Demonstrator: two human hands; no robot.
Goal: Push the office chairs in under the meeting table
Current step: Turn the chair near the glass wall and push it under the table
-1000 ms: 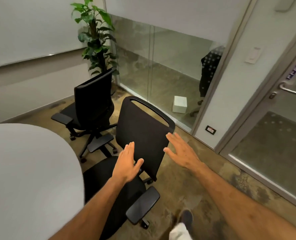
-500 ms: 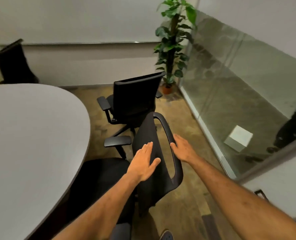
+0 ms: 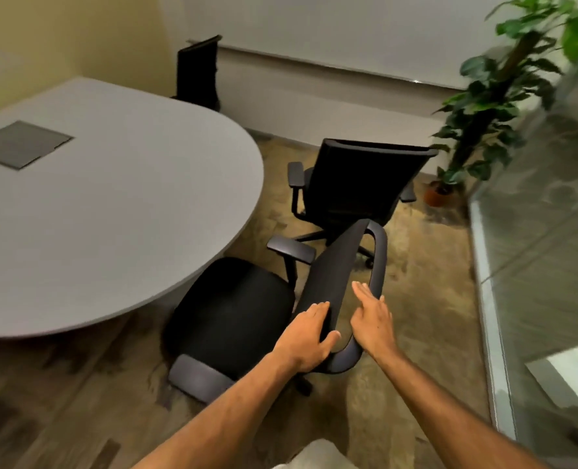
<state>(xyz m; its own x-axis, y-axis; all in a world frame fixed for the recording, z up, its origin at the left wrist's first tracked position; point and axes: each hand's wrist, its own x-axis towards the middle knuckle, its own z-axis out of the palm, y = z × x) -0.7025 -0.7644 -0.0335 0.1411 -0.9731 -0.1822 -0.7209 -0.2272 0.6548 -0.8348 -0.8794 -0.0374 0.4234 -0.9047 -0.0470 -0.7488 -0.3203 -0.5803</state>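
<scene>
A black office chair (image 3: pixel 233 313) stands just in front of me, its seat partly under the rounded end of the grey meeting table (image 3: pixel 111 198). My left hand (image 3: pixel 306 338) grips the top edge of its backrest, fingers over the front and thumb behind. My right hand (image 3: pixel 372 319) lies flat against the back of the backrest frame, fingers straight. A second black chair (image 3: pixel 355 187) stands away from the table, further back. A third chair (image 3: pixel 198 71) is at the table's far side, by the wall.
A potted plant (image 3: pixel 504 106) stands in the far right corner. A glass wall (image 3: pixel 545 265) runs along the right, with a white box (image 3: pixel 565 374) behind it. A grey cable hatch (image 3: pixel 22 143) is set in the tabletop. Open floor lies between the chairs and the glass.
My view has swung left toward the table. The near chair has turned and rolled toward the table, its seat now at the edge. My left hand has closed over the backrest top.
</scene>
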